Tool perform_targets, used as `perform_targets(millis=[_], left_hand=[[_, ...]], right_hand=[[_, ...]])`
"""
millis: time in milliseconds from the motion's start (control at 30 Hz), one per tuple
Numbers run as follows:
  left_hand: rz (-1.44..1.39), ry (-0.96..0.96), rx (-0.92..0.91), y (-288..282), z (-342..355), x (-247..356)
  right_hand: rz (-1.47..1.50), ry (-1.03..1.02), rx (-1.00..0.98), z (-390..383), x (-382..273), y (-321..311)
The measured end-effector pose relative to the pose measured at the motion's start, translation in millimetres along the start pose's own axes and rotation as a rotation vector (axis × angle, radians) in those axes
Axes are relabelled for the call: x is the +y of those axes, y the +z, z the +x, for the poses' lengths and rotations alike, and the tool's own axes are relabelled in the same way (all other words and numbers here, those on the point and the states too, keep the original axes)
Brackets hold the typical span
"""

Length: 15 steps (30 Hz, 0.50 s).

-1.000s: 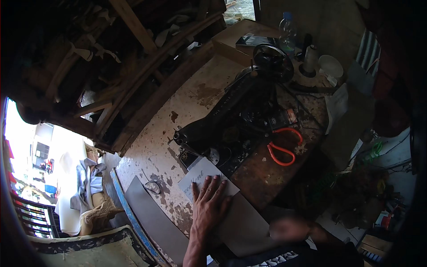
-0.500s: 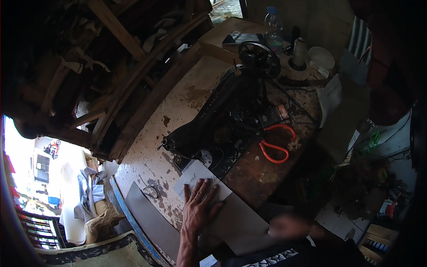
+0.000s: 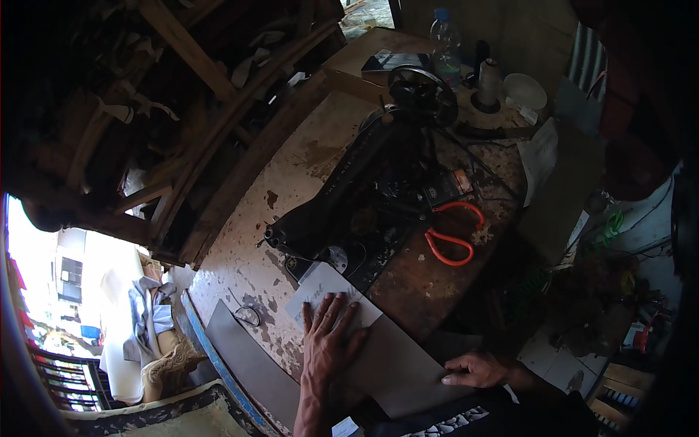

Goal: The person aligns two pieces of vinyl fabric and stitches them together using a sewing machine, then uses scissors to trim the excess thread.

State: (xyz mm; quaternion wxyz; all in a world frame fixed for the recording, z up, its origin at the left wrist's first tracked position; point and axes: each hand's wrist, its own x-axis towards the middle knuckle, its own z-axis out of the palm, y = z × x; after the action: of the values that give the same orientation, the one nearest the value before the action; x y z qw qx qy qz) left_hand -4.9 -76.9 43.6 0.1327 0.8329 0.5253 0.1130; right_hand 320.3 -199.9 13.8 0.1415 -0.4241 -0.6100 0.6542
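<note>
My left hand (image 3: 328, 339) lies flat, fingers spread, on a whitish sheet (image 3: 364, 309) with faint lettering. That sheet overlaps a larger grey sheet (image 3: 400, 368) of leather-like or card-like material. At the grey sheet's right end, my right hand (image 3: 477, 370) is closed with thumb and forefinger on its edge. Just beyond my left fingertips stands a black sewing machine (image 3: 335, 175); the whitish sheet reaches its round metal plate (image 3: 336, 256). The needle area is too dark to make out. Scissors with orange handles (image 3: 466, 251) rest right of the machine.
Another grey piece (image 3: 247, 349) and a loop of dark thread or wire (image 3: 247, 315) lie on the worn tabletop (image 3: 251, 226) at left. Farther back are a plastic bottle (image 3: 445, 51), a thread cone (image 3: 489, 80), a pale bowl (image 3: 526, 91) and a phone-like dark slab (image 3: 397, 61).
My right hand, blurred before, is now sharp at the grey sheet's edge. My left hand and the sheets have barely shifted.
</note>
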Motion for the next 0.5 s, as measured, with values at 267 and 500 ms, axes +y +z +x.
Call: perform_targets(millis=[267, 500], left_hand=[[-0.007, 0.001, -0.044, -1, 7, 23], [-0.03, -0.005, 0.016, 8, 18, 24]], right_hand=[[-0.096, 0.191, -0.266, -11, -17, -29], [-0.475, -0.129, -0.161, -8, -7, -55]])
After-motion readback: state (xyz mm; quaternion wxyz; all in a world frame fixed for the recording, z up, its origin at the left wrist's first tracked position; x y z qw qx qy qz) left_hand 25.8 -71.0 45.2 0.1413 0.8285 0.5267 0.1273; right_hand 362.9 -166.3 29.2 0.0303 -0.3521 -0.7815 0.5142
